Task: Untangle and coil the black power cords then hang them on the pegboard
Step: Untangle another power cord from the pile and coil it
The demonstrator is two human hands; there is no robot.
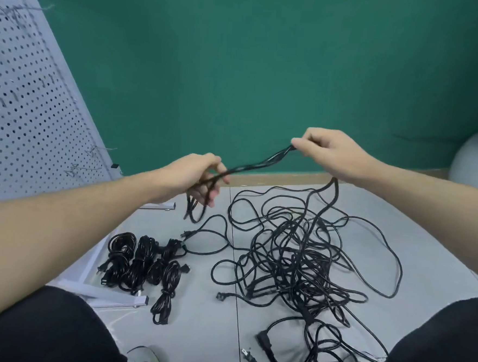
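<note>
1. Power cord strands (pixel 254 162), several laid side by side, run taut between your two hands above the floor. Holding them stretched like this sets the loop length, so each pass of the coil comes out even.

2. Your left hand (pixel 197 178) has its fingers curled round one end of the bunch. Short loops hang below it, gathered there so they stay out of the pile.

3. Your right hand (pixel 329 151) pinches the other end of the bunch between thumb and fingers, held higher than the left. From under it the cord's tail drops down toward the tangle (pixel 297 258), which feeds slack as you fold.

4. That tangle lies on the grey floor (pixel 200 314) in front of you, between your knees and toward your right. Many cords cross one another; I cannot tell how many, nor where your cord frees itself.

5. Finished bundles (pixel 144 262) lie grouped at your left, each wrapped tight, apart from the tangle so nothing snags again. One plug (pixel 184 234) and its loose cord lie between the two groups.

6. Pegboard (pixel 26 95) leans at far left, close to the bundles. No coil hangs on it in view; hanging looks a later step.

7. Judgement: you are mid-coil, with much of the pile left.
</note>
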